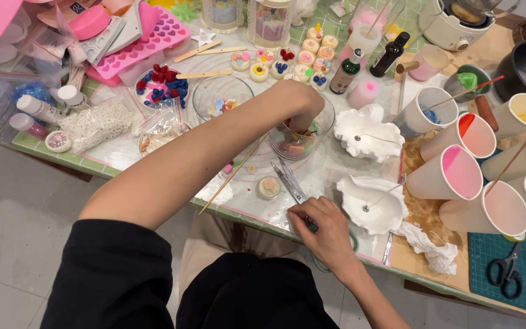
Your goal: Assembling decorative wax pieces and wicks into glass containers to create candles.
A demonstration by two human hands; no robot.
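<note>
Fingers of your right hand [324, 228] curl down onto the near edge of the table [263, 210], closed over something small that you cannot make out from here. Metal tweezers [288, 180] lie just beyond that hand, beside a small round candle [269, 187]. To the right sit two white shell-shaped moulds [369, 204], each with a wick in its hollow, and crumpled white tissue [430, 247] lies near the closer one.

Your left arm stretches across the table, and your left hand [296, 103] dips into a clear glass bowl [299, 143], fingertips bunched together among the coloured pieces inside; whether they have pinched one is hidden by the hand itself. A thin wooden stick [232, 175] runs under that forearm.

Left of the bowl stands a second glass bowl [221, 97] with pastel bits, then a dish of red and blue pieces [161, 85]. Paper cups [461, 173] streaked with pink, yellow and blue wax crowd the right side, black scissors [506, 271] on a green mat below them. Farther back are rows of small decorated candles [287, 61], two dark bottles [366, 64], and a pink heart mould [141, 45].
</note>
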